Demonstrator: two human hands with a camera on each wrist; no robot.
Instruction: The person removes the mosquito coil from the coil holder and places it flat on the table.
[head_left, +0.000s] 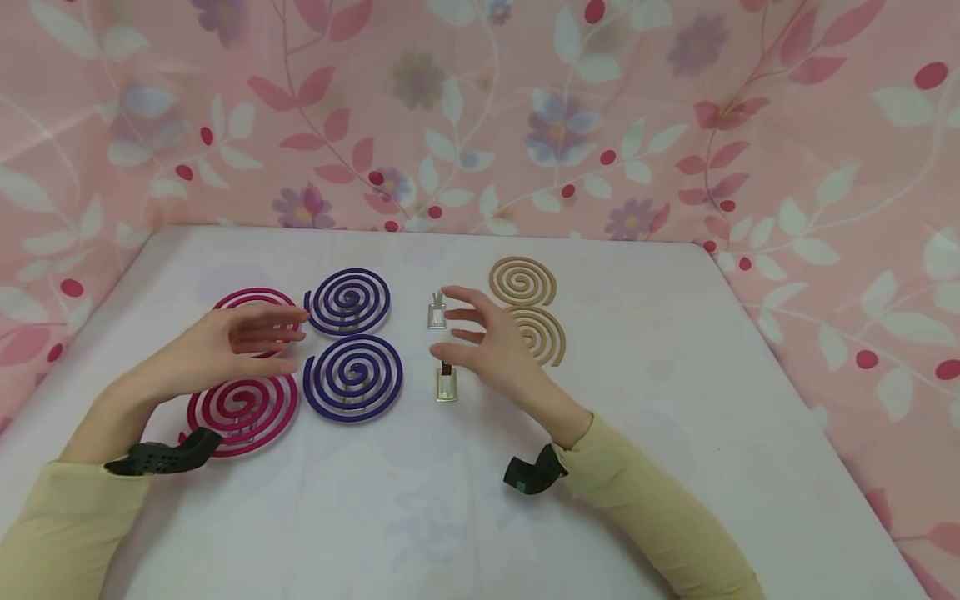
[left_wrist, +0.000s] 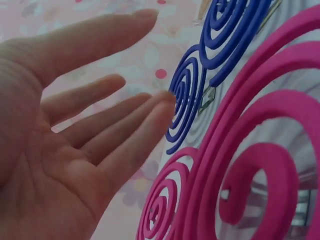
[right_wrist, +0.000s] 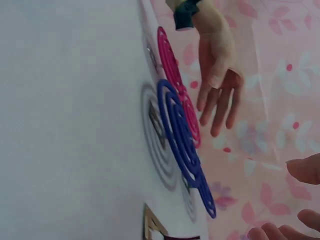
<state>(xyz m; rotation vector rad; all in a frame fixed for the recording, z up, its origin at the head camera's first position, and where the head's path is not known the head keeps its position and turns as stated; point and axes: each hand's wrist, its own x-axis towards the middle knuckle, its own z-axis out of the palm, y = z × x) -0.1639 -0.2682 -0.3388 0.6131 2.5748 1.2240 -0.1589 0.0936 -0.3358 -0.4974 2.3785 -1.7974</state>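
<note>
My left hand [head_left: 217, 350] hovers with loosely bent fingers over two pink mosquito coils [head_left: 242, 407], partly covering them in the head view. In the left wrist view a pink coil [left_wrist: 270, 165] stands large beside the palm. My right hand [head_left: 495, 346] is held over the middle of the table, thumb and fingers spread apart, nothing between them. Its fingertips overlap a silver metal coil stand [head_left: 437, 315], and a gold-toned stand [head_left: 446, 385] lies just below the thumb. Two tan coils [head_left: 522, 279] lie behind that hand, the nearer one partly hidden by it.
Two dark blue coils [head_left: 352, 377] sit between the hands, raised off the white tabletop [head_left: 675, 400] on metal stands. Pink floral cloth [head_left: 480, 108] hangs behind and at the sides. Each wrist carries a black device [head_left: 534, 471].
</note>
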